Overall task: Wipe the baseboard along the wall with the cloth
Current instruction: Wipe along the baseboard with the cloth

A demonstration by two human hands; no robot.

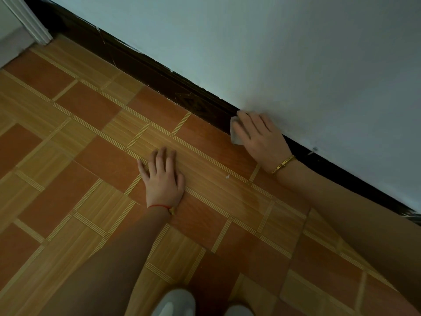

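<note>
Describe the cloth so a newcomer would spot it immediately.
Follow the dark baseboard under the pale wall down to the right hand. The cloth is the small white patch under its fingers, the only white thing against the baseboard.

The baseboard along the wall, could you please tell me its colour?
Very dark brown baseboard, nearly black, in the head view.

Looks like a room in a home: patterned floor tiles in orange and wood-grain, dark baseboard with paint flecks, plain pale wall, white door frame in the corner.
</note>
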